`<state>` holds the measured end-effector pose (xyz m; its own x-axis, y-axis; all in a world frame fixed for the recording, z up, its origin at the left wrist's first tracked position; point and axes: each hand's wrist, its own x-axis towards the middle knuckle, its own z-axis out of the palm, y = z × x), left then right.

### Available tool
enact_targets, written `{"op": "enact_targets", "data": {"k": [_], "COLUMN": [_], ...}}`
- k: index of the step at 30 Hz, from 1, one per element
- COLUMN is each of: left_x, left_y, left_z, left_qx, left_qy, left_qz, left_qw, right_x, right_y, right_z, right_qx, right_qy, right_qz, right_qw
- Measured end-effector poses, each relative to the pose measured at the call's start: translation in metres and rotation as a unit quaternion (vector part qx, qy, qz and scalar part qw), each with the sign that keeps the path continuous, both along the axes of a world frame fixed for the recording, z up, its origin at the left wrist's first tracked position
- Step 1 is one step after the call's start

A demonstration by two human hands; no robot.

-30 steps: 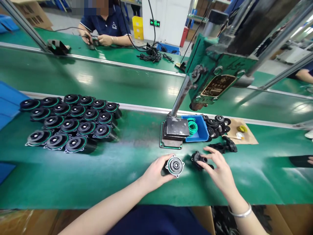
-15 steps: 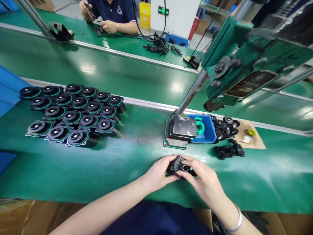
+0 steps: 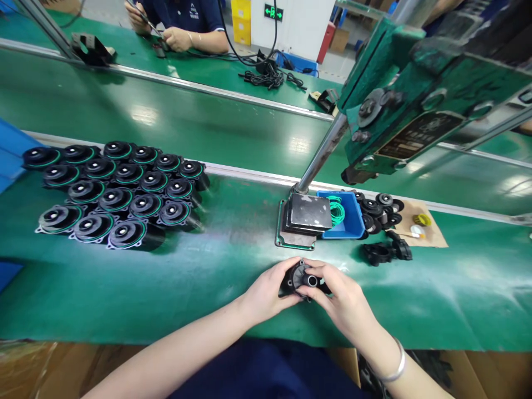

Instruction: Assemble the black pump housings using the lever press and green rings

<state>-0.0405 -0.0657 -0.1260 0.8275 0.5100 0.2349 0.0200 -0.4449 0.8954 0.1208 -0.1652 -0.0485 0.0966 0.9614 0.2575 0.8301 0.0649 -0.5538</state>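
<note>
Both hands are closed on one small black round plastic housing (image 3: 300, 280), held low over the green bench mat (image 3: 216, 277) near its front edge. Left hand (image 3: 266, 291) cups its left side; right hand (image 3: 344, 302) pinches the front. Fingers hide most of it, and the part that shows may be a short tube port. Just behind it is a dark square base plate (image 3: 305, 213) under a green cast-metal press (image 3: 399, 116), whose top is cut off by the frame. Blue plastic bin (image 3: 349, 224) of green rings touches the plate; loose black parts (image 3: 384, 252) lie beside it. Rows of black round units with green rings (image 3: 116, 191) fill the mat at left. Beyond the shiny conveyor belt (image 3: 187, 127), a co-worker's hands (image 3: 177, 39) are small and unclear.
</note>
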Motion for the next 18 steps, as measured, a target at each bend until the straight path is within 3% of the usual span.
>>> {"op": "enact_targets", "data": {"k": [4, 7, 10, 12, 14, 16, 18], "left_x": [0.002, 0.004, 0.002, 0.003, 0.01, 0.025, 0.044], "left_y": [0.0, -0.003, 0.002, 0.015, 0.035, 0.059, 0.081], "left_z": [-0.006, -0.006, 0.011, 0.036, 0.067, 0.095, 0.113], "left_qx": [0.069, 0.08, 0.1, 0.12, 0.132, 0.128, 0.107], "left_qy": [-0.045, -0.02, -0.008, -0.022, -0.037, -0.035, -0.027], "left_qz": [-0.018, -0.008, 0.005, 0.015, 0.042, 0.072, 0.078], "left_qw": [0.996, 0.997, 0.995, 0.992, 0.99, 0.989, 0.991], "right_x": [-0.004, -0.006, 0.005, 0.023, 0.048, 0.074, 0.096], "right_y": [-0.003, -0.004, -0.003, 0.001, 0.01, 0.026, 0.051], "right_z": [-0.009, -0.013, 0.006, 0.04, 0.091, 0.151, 0.212], "right_qx": [-0.014, -0.048, -0.087, -0.041, 0.107, 0.303, 0.406], "right_qy": [0.05, 0.09, 0.077, 0.051, 0.041, 0.058, 0.054], "right_qz": [-0.019, -0.045, -0.008, 0.003, -0.05, -0.116, -0.094], "right_qw": [0.998, 0.994, 0.993, 0.998, 0.992, 0.944, 0.907]}}
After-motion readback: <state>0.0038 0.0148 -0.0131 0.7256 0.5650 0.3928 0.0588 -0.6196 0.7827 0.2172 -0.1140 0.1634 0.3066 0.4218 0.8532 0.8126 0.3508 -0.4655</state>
